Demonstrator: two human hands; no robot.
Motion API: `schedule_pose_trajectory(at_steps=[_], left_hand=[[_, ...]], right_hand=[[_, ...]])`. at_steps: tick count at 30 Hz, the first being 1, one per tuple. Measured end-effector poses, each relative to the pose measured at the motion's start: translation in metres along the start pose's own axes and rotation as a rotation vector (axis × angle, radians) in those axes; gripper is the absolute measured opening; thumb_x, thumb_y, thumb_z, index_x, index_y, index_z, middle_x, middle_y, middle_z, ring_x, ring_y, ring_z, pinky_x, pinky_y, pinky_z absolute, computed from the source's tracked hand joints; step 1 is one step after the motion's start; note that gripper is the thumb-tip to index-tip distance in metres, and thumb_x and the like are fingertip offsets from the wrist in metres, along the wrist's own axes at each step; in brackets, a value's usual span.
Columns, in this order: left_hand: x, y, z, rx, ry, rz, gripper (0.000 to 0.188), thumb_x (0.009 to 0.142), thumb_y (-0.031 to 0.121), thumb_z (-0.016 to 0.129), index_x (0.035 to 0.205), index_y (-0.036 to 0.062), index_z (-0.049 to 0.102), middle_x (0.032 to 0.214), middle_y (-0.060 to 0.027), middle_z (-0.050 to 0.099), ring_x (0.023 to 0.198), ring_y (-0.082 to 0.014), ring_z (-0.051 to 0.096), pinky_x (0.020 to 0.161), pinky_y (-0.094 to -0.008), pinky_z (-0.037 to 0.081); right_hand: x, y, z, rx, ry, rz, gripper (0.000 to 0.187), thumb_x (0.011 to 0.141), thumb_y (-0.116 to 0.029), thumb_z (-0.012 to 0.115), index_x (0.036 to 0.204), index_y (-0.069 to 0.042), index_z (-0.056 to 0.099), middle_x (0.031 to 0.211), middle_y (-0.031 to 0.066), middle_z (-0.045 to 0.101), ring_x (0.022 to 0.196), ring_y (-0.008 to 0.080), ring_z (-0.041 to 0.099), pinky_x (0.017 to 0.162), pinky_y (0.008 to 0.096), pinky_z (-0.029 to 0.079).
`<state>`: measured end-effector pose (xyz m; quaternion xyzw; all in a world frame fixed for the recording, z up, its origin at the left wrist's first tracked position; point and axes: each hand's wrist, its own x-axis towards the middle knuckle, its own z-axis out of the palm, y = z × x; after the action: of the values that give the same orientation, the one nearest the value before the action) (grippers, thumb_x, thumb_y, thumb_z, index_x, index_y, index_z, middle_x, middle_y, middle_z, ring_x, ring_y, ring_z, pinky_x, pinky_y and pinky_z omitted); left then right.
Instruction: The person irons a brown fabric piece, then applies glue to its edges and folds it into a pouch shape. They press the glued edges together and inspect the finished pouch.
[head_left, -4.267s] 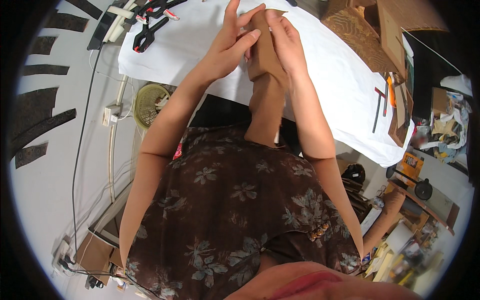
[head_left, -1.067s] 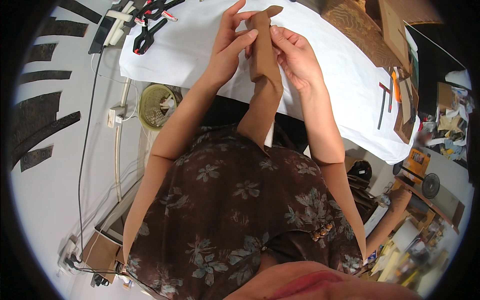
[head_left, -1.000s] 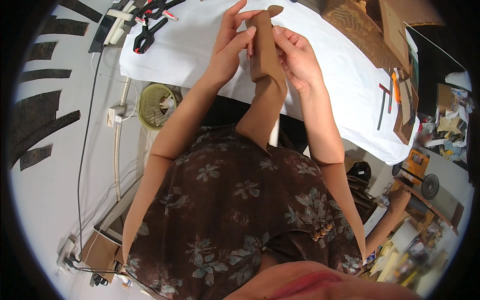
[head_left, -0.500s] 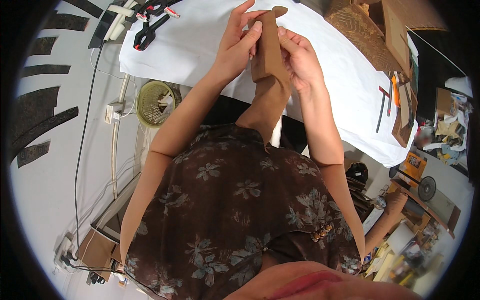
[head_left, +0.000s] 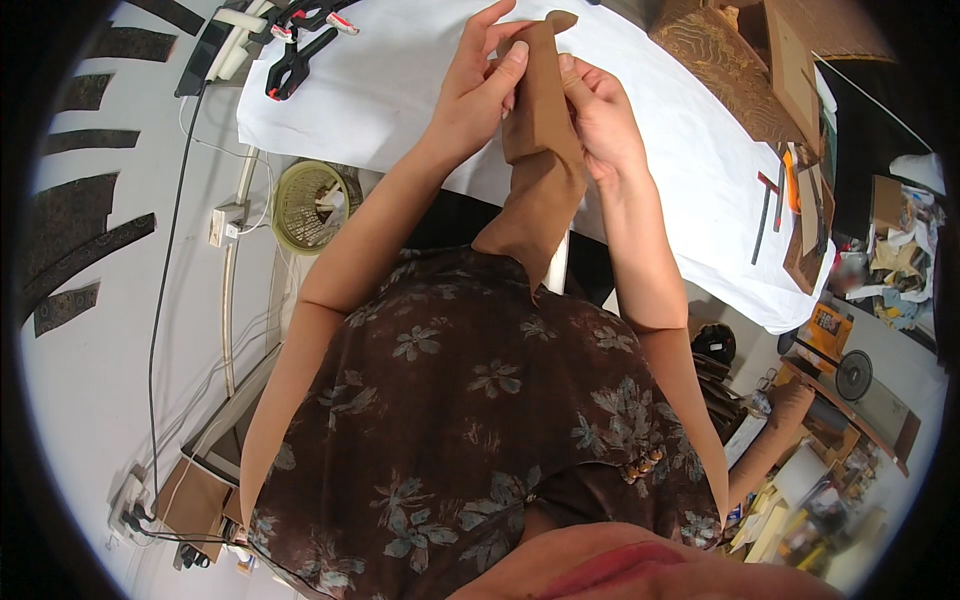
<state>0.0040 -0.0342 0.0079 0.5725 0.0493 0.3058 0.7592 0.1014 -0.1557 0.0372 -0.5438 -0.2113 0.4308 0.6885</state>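
A long strip of soft brown material (head_left: pixel 541 110), perhaps leather or cloth, is held up over the near side of the white-covered table (head_left: pixel 400 90). Its upper part looks flat and straight-edged, while the lower part twists and hangs down to my shirt. My left hand (head_left: pixel 482 85) grips the left edge, thumb on the front face and some fingers behind it. At the right edge, my right hand (head_left: pixel 600 110) pinches the strip between thumb and fingers. Whatever lies behind the strip is hidden.
Black spring clamps (head_left: pixel 300 65) lie at the table's far left. A green basket (head_left: pixel 310 207) stands below the left edge. Toward the right are a patterned brown box (head_left: pixel 725 60), thin dark strips (head_left: pixel 766 215) and an orange-handled tool (head_left: pixel 791 183). A black cable (head_left: pixel 170 260) runs down the left wall.
The strip and my right hand have shifted very slightly to the right. Both hands keep their hold, and the strip's lower folds have moved a little.
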Motion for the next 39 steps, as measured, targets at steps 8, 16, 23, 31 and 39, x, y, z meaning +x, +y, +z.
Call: schedule_pose_trajectory(at_steps=[8, 16, 23, 31, 39], left_hand=[[-0.002, -0.003, -0.001, 0.019, -0.010, -0.027, 0.051, 0.109, 0.014, 0.042, 0.155, 0.0077, 0.022, 0.137, -0.0122, 0.053, 0.122, -0.0194, 0.055, 0.104, -0.0353, 0.045], [-0.004, -0.001, -0.002, 0.081, 0.000, 0.001, 0.052, 0.108, 0.013, 0.047, 0.155, 0.0062, 0.025, 0.131, -0.0099, 0.056, 0.117, -0.0170, 0.057, 0.097, -0.0318, 0.048], [-0.004, 0.004, 0.000, 0.135, 0.029, -0.053, 0.049, 0.109, 0.015, 0.045, 0.153, 0.0047, 0.027, 0.128, -0.0078, 0.057, 0.110, -0.0131, 0.057, 0.094, -0.0267, 0.046], [0.003, -0.007, -0.006, 0.095, 0.084, 0.005, 0.041, 0.109, 0.012, 0.040, 0.149, 0.0049, 0.033, 0.112, -0.0071, 0.062, 0.098, -0.0102, 0.057, 0.084, -0.0238, 0.047], [0.006, -0.007, -0.001, 0.138, 0.121, 0.012, 0.037, 0.108, 0.014, 0.046, 0.145, 0.0072, 0.039, 0.107, -0.0064, 0.063, 0.090, -0.0087, 0.058, 0.077, -0.0229, 0.048]], right_hand=[[0.001, 0.002, 0.001, -0.042, -0.009, -0.019, 0.030, 0.108, -0.025, 0.051, 0.100, -0.001, 0.066, 0.085, 0.0042, 0.069, 0.075, 0.0091, 0.060, 0.072, 0.0252, 0.051], [0.000, 0.002, 0.005, -0.069, 0.036, -0.047, 0.027, 0.108, -0.027, 0.052, 0.103, -0.003, 0.060, 0.084, 0.0032, 0.067, 0.077, 0.0094, 0.060, 0.076, 0.0262, 0.051], [0.006, -0.004, 0.016, -0.062, 0.190, -0.038, 0.025, 0.105, -0.031, 0.056, 0.108, -0.006, 0.054, 0.079, 0.0032, 0.064, 0.072, 0.0090, 0.058, 0.066, 0.0258, 0.048], [0.015, 0.008, 0.011, -0.009, 0.185, -0.037, 0.029, 0.104, -0.035, 0.059, 0.110, -0.007, 0.054, 0.076, 0.0008, 0.061, 0.064, 0.0072, 0.049, 0.064, 0.0241, 0.045], [0.004, 0.015, 0.013, 0.003, 0.117, -0.117, 0.024, 0.105, -0.031, 0.058, 0.111, -0.008, 0.053, 0.079, -0.0017, 0.062, 0.070, 0.0053, 0.050, 0.068, 0.0237, 0.044]])
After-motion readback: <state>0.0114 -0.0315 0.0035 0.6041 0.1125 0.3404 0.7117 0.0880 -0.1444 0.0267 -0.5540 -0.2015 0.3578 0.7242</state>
